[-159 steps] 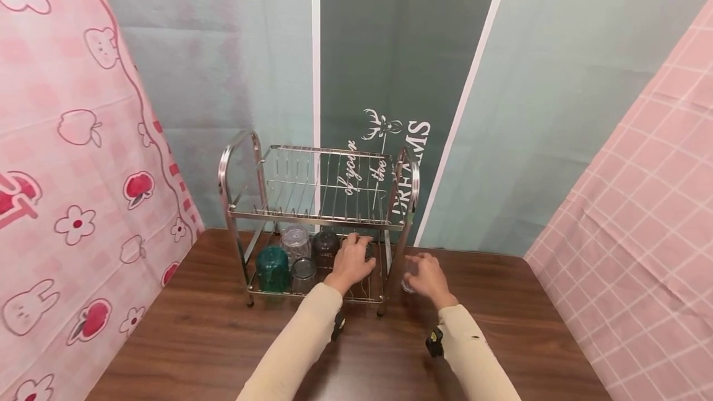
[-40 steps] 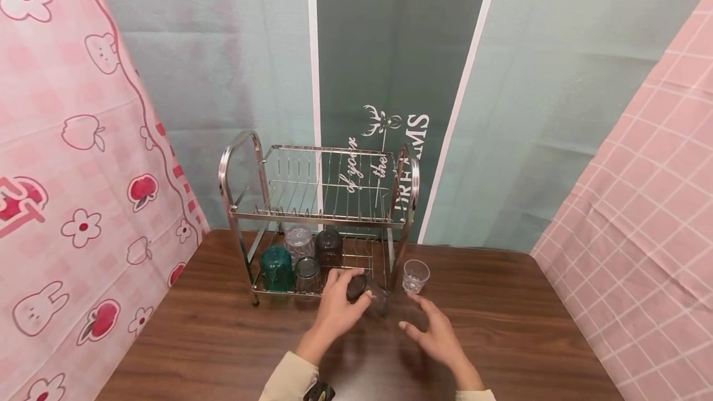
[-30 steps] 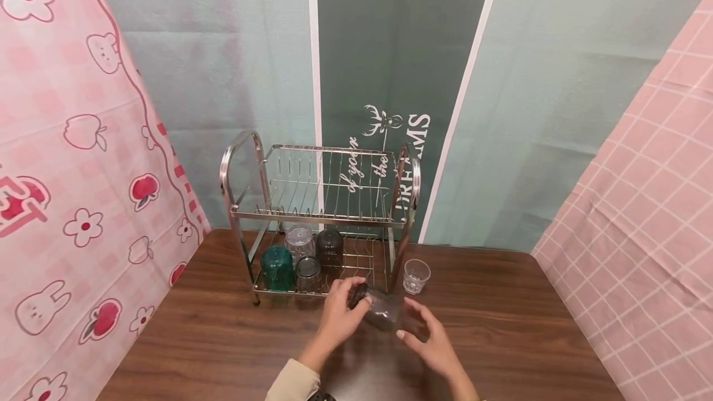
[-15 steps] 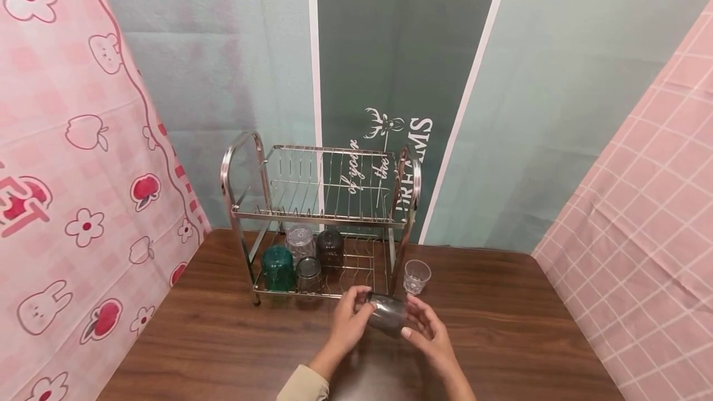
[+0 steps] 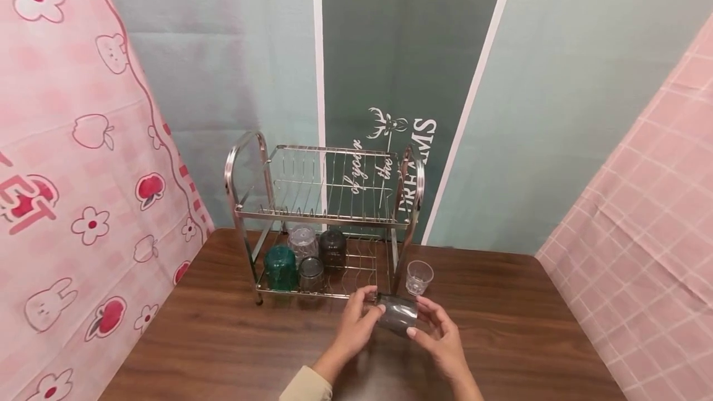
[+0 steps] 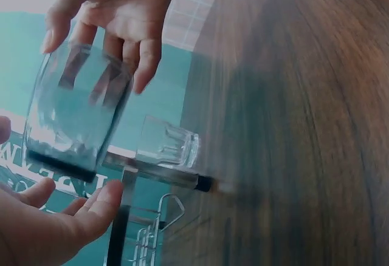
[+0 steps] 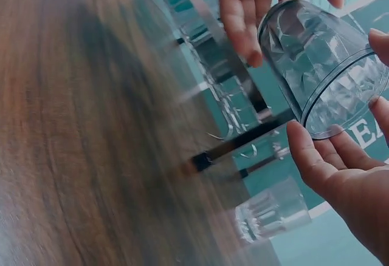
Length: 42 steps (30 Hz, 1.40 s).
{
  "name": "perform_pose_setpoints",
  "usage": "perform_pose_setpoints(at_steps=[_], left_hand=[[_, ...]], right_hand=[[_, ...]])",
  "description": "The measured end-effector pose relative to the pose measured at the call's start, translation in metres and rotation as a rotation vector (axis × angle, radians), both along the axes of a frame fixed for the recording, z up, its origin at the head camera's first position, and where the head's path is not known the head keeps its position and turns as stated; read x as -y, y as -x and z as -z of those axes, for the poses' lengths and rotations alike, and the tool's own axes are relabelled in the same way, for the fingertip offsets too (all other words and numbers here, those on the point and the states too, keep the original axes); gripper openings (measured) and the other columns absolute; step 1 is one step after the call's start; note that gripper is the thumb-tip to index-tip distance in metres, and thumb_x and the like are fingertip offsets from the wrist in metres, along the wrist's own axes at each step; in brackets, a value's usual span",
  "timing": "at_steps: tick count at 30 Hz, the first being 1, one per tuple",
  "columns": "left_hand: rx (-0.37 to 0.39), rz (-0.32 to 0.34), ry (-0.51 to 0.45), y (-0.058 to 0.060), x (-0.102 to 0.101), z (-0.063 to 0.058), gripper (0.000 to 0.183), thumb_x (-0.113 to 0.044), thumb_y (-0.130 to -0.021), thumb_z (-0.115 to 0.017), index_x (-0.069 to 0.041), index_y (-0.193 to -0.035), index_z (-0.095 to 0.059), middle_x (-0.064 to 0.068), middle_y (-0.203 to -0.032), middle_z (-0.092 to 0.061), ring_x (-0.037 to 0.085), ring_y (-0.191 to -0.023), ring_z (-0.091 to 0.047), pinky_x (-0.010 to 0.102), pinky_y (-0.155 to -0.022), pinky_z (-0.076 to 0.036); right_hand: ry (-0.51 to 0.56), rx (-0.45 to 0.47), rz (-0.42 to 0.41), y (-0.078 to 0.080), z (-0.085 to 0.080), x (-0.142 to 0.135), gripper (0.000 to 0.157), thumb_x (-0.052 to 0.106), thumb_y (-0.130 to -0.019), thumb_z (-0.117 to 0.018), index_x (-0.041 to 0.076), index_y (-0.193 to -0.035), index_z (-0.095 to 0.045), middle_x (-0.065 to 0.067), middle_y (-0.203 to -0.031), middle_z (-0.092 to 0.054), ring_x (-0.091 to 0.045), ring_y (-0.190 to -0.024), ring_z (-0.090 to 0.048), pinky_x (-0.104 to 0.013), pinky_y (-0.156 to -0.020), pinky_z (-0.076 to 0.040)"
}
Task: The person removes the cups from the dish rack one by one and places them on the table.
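Patterned cloth: one, pink (image 5: pixel 83 159), well left of both hands.
Rack: one, two-tiered (image 5: pixel 323 222), just beyond the left hand and reaching out to its left.
Glasses on its lower tier: four, all up and left of the left hand: one teal cup (image 5: pixel 280 269), one clear cup (image 5: pixel 302 241), one small grey cup (image 5: pixel 311 276), one dark cup (image 5: pixel 333 249).
Left hand: one (image 5: pixel 355 327), thumb and fingers around the base of the smoky glass.
Smoky glass: one (image 5: pixel 397 315), tipped sideways between the hands, above the table (image 5: pixel 518 314).
Right hand: one (image 5: pixel 442 336), pinching its rim.
Tumbler: one, clear (image 5: pixel 419 278), standing just beyond the right hand.
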<state>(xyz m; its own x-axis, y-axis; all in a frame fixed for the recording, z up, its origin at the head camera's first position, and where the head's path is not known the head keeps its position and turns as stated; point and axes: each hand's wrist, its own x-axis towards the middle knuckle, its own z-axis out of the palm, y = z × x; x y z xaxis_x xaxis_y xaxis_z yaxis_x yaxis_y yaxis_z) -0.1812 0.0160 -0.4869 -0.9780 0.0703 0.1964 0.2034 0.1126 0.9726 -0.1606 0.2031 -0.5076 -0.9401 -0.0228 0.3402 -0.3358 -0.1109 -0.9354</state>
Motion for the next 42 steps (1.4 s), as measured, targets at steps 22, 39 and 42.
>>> perform_pose_setpoints(at_steps=[22,39,42], left_hand=[[-0.28,-0.057,0.401,0.016,0.032,-0.003,0.033,-0.023,-0.081,-0.068,-0.012,-0.111,-0.062,0.004,-0.104,-0.053,0.022,-0.094,-0.053,0.039,-0.077,-0.044],[-0.474,-0.23,0.701,0.034,0.062,-0.009,0.03,-0.021,-0.076,-0.071,-0.011,-0.104,-0.065,0.009,-0.106,-0.051,0.028,-0.096,-0.053,0.043,-0.076,-0.045],[-0.488,-0.251,0.756,0.038,0.066,-0.01,0.03,-0.022,-0.076,-0.071,-0.01,-0.103,-0.065,0.012,-0.107,-0.051,0.03,-0.095,-0.052,0.044,-0.074,-0.045]], right_hand=[[-0.314,0.102,0.256,0.006,-0.011,-0.022,0.054,-0.004,-0.07,-0.075,0.002,-0.121,-0.057,-0.014,-0.114,-0.059,-0.024,-0.103,-0.054,-0.029,-0.076,-0.049],[-0.788,-0.05,0.294,0.027,-0.026,-0.046,0.054,0.008,-0.065,-0.081,0.007,-0.116,-0.063,-0.015,-0.111,-0.058,-0.031,-0.099,-0.054,-0.046,-0.075,-0.044],[-0.841,-0.084,0.29,0.032,-0.026,-0.05,0.054,0.008,-0.063,-0.081,0.006,-0.114,-0.064,-0.017,-0.108,-0.058,-0.034,-0.099,-0.055,-0.051,-0.076,-0.043]])
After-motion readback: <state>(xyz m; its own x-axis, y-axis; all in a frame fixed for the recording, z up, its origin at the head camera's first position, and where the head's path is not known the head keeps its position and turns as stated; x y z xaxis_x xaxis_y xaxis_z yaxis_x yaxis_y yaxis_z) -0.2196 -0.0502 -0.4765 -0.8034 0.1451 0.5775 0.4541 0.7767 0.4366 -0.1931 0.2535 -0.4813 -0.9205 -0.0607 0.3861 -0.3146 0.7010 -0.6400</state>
